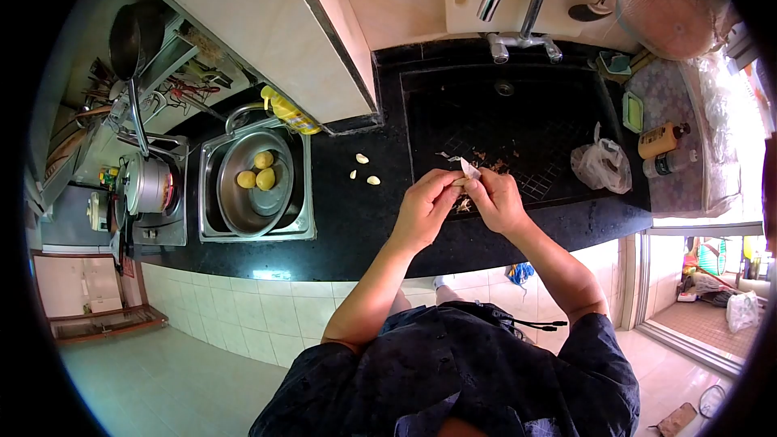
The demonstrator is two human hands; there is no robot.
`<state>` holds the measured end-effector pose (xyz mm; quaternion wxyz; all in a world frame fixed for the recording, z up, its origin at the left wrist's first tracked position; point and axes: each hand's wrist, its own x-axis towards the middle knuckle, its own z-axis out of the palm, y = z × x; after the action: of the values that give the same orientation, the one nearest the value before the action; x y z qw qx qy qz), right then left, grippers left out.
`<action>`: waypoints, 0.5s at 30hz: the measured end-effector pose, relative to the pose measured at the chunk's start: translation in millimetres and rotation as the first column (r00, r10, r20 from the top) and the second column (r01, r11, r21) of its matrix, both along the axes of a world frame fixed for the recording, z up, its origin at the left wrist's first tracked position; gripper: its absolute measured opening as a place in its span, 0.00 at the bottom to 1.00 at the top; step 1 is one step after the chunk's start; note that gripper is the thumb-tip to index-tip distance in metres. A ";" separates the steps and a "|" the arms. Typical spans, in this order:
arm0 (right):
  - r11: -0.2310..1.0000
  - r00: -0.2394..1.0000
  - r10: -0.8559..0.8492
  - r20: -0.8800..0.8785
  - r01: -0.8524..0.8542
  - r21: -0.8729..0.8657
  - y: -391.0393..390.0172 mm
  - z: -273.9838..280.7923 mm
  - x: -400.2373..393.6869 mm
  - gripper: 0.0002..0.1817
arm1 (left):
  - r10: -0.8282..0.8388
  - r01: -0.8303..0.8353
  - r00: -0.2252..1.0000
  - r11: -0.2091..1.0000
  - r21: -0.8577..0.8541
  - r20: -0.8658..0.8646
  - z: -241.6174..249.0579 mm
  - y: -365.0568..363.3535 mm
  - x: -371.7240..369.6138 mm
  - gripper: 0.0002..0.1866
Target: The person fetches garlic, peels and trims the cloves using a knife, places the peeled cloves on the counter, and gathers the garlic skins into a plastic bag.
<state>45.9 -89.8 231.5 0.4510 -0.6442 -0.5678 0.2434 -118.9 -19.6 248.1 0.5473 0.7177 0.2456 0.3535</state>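
My left hand (429, 204) and my right hand (498, 201) meet over the front edge of the black sink (518, 109). Between their pinched fingertips is a garlic clove (460, 182), mostly covered by the fingers. A pale flap of garlic skin (469, 168) sticks up from it. Below the hands, scraps of peel (463, 206) lie in the sink, with brownish bits (495, 164) farther in. On the black counter to the left rest three peeled garlic cloves (362, 159), apart from one another.
Left of the counter, a steel basin (231, 166) with three yellowish round items (265, 180) sits in a metal sink (310, 222). A pot (148, 184) stands on the stove. A plastic bag (600, 166) lies at the black sink's right, below the faucet (518, 0) and near bottles (660, 140).
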 end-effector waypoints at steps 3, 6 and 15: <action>0.999 0.995 -0.028 0.097 0.027 0.018 -0.3 0.1 0.6 0.22 | 0.004 -0.003 0.998 1.000 0.022 -0.061 5.5 -1.4 0.0 0.11; 0.998 0.992 -0.027 0.126 0.020 0.055 -0.5 0.0 2.1 0.22 | 0.016 -0.012 0.998 0.997 0.070 -0.063 3.9 -1.9 1.4 0.11; 0.995 0.981 -0.063 0.184 0.047 0.091 -2.1 -3.2 10.3 0.20 | -0.115 0.234 0.967 0.748 -0.621 0.226 -4.1 -3.4 -2.1 0.17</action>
<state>56.2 -91.8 228.3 0.4297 -0.6596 -0.5995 0.1446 -121.0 -23.0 243.9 0.8097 0.4730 0.2349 0.2558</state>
